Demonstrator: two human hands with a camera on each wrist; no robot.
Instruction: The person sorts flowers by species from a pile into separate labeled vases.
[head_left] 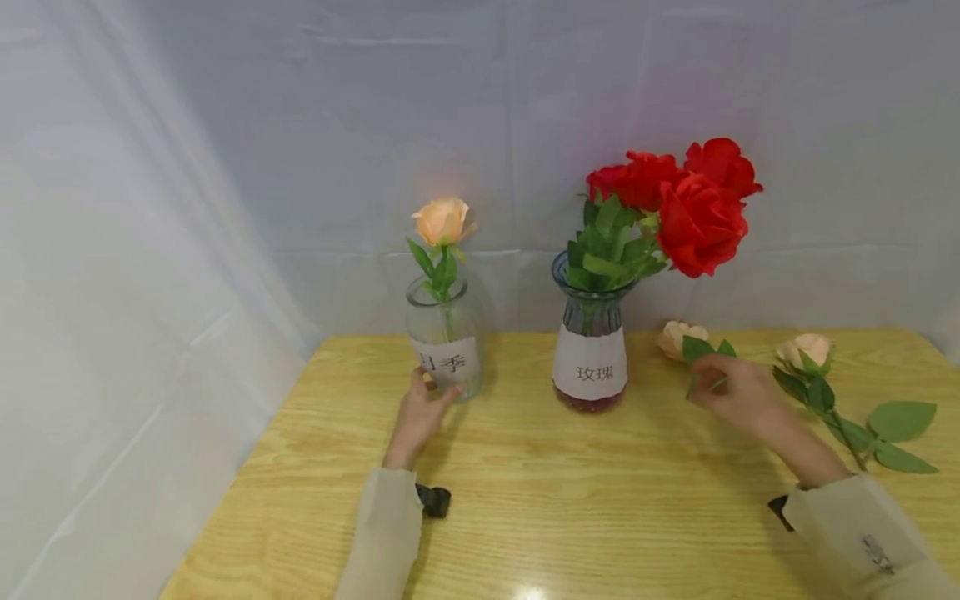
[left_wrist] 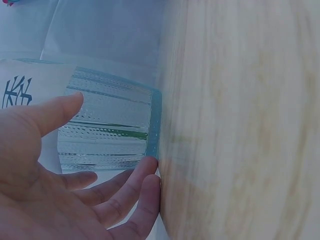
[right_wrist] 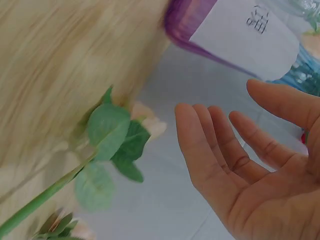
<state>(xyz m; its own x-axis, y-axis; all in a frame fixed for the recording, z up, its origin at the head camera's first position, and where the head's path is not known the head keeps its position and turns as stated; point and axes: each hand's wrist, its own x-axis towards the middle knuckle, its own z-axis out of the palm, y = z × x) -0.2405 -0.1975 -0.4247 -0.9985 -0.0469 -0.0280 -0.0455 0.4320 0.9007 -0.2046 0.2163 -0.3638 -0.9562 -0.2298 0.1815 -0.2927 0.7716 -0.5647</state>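
Note:
My left hand [head_left: 422,414] holds the clear glass vase [head_left: 471,321] low down, thumb and fingers on either side below its white label. One peach rose [head_left: 442,222] stands upright in that vase. In the left wrist view, the thumb lies over the ribbed glass and the fingertips are near its base. My right hand [head_left: 738,396] is over a loose peach rose [head_left: 681,339] lying at the back of the table. The right wrist view shows its fingers loosely extended with nothing between them, beside the rose's leaves [right_wrist: 109,131].
A blue-and-purple glass vase [head_left: 591,317] with a white label stands between the hands, filled with several red roses [head_left: 701,223] leaning right. Another peach rose [head_left: 804,353] lies at the right of the wooden table [head_left: 517,492]. White cloth [head_left: 375,125] hangs behind and at the left.

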